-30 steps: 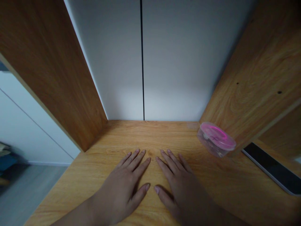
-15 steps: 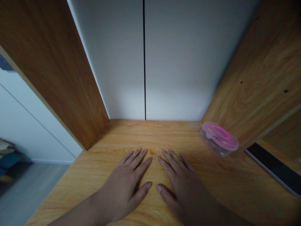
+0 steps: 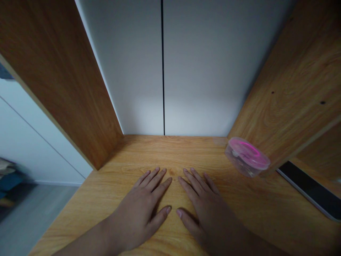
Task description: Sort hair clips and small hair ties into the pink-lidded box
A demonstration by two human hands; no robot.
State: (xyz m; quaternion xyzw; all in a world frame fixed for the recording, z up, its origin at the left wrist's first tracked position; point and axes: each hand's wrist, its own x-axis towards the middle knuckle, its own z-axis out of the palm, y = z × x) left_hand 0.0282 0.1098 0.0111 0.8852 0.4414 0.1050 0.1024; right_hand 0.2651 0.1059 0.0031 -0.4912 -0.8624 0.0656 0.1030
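Note:
Palm down on the wooden desktop (image 3: 170, 149), my left hand (image 3: 140, 206) lies with its fingers stretched out and holds nothing. My right hand (image 3: 206, 206) rests flat beside it, fingers apart, also holding nothing. A narrow gap separates the two thumbs. Beyond my right hand, near the right side panel, stands a clear plastic container with a pink lid (image 3: 247, 156). Small items show dimly through its wall, too blurred to name.
At the far right lies a dark flat device with a pale edge (image 3: 310, 190), perhaps a phone. Wooden panels rise on the left (image 3: 71, 85) and right (image 3: 269, 106), with a white back wall (image 3: 202, 71) between them. Grey floor (image 3: 53, 202) shows lower left.

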